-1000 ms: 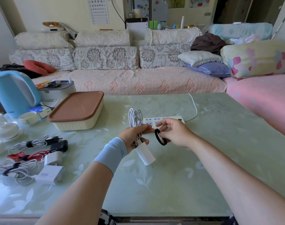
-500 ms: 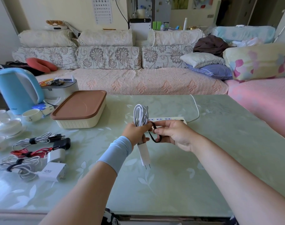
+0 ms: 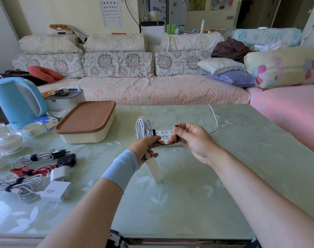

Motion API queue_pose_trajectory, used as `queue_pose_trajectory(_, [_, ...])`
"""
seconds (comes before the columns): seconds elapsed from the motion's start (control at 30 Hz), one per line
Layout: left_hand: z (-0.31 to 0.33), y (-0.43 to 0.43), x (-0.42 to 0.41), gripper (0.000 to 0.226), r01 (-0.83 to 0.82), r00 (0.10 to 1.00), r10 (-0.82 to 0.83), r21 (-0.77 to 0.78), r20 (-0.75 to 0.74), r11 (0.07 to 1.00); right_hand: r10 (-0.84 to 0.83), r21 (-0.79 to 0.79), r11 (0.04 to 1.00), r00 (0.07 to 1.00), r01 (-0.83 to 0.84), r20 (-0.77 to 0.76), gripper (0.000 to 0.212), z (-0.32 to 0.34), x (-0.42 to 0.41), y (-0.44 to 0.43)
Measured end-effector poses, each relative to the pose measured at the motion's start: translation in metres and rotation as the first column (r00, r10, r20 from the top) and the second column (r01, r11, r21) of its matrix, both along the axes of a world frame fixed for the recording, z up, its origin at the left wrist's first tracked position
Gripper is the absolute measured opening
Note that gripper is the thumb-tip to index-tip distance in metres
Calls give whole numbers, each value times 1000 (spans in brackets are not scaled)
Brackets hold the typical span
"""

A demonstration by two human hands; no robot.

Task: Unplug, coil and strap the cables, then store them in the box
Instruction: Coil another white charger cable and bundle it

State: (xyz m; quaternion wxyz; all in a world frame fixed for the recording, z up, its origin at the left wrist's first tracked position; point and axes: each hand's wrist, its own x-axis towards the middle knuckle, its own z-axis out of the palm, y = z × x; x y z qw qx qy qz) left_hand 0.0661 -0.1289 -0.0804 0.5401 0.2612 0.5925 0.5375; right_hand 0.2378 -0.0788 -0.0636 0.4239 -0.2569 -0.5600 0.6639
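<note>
Left grip [image 3: 145, 149]: curled round the middle of a coiled white cable [image 3: 143, 128], loops standing above the fist, white charger [image 3: 154, 170] hanging below.
Right grip [image 3: 192, 140]: fingertips pinching a black strap [image 3: 164, 143] that runs across to the cable.
Bench [image 3: 224, 176]: glossy pale green with a leaf pattern; a power strip [image 3: 164, 136] lies just behind both hands.
Box [image 3: 86, 122]: cream, brown lid on, left of the hands.
Bench's left side: strapped cables [image 3: 32, 169], blue kettle [image 3: 18, 102], white cups [image 3: 34, 128].
Room: floral sofa [image 3: 152, 86] behind the bench, eye chart [image 3: 110, 11] on the wall.
</note>
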Motion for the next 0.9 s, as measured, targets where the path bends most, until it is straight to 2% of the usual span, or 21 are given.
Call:
queue_pose_trajectory(0.13, [1, 0, 0, 19, 39, 999, -39, 3, -35, 999, -134, 200, 975, 977, 100, 163, 10, 6, 3, 3])
queue_pose_trajectory(0.3, [6, 1, 14, 20, 109, 969, -108, -9, -222, 994, 19, 226, 970, 955, -90, 296, 30, 10, -2, -5])
queue_pose_trajectory(0.4, [7, 5, 23, 22, 118, 935, -121, -30, -333, 993, 26, 304, 942, 933, -143, 359, 21, 13, -8, -15])
queue_pose_trajectory(0.57, [10, 5, 25, 16, 148, 923, -152, -39, -354, 988, -173, 368, 929, 919, 32, 355, 13, 12, -10, -15])
queue_pose_trajectory(0.7, [10, 3, 32, 15, 193, 878, -184, -26, -442, 981, -195, 338, 938, 921, 75, 337, 8, 11, -9, -16])
queue_pose_trajectory(0.77, [10, 5, 31, 8, 231, 813, -220, -48, -539, 972, -201, 290, 952, 918, 101, 340, 9, 12, -11, -18])
queue_pose_trajectory(0.83, [15, 2, 32, 27, 308, 617, -314, -146, -722, 940, -231, 255, 956, 909, 146, 347, 15, 11, -15, -20])
queue_pose_trajectory(0.87, [13, 4, 31, 27, 322, 578, -343, -178, -740, 930, -246, 239, 956, 904, 168, 349, 17, 11, -17, -20])
queue_pose_trajectory(0.9, [10, 5, 31, 19, 322, 646, -348, -171, -679, 931, -260, 223, 956, 901, 189, 348, 19, 10, -18, -20])
